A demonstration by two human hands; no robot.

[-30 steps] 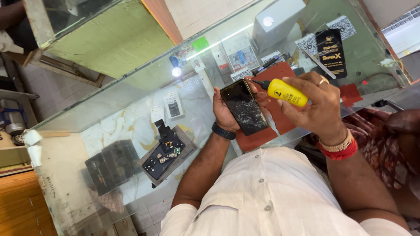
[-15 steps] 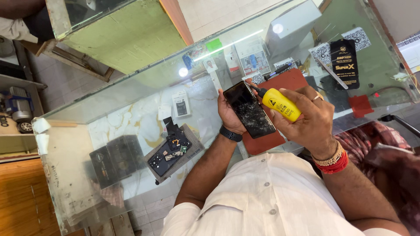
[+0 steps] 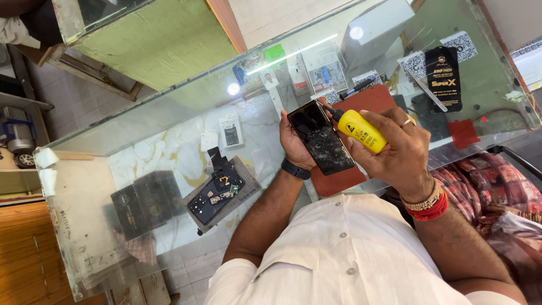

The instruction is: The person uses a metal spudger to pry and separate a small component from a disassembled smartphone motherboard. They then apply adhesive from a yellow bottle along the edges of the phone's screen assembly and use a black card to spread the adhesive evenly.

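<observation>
My left hand (image 3: 294, 148) holds a black smartphone (image 3: 320, 137) with a cracked screen, tilted over the glass counter. A dark band sits on that wrist. My right hand (image 3: 402, 152) grips a yellow squeeze bottle (image 3: 362, 131) with a black nozzle, and the nozzle tip touches the phone's upper right edge. A ring and red and beaded bracelets are on the right hand and wrist. Under both hands lies a reddish-brown work mat (image 3: 361, 101).
A tray (image 3: 247, 192) with a dismantled phone and small circuit parts lies left of my hands. A dark box (image 3: 145, 201) sits further left. A black packet (image 3: 443, 78), a pen (image 3: 357, 88), cards and a red pad (image 3: 463, 133) lie on the glass counter (image 3: 169, 113).
The view has shifted slightly. Both hands keep their hold, and the bottle's nozzle stays at the phone's edge.
</observation>
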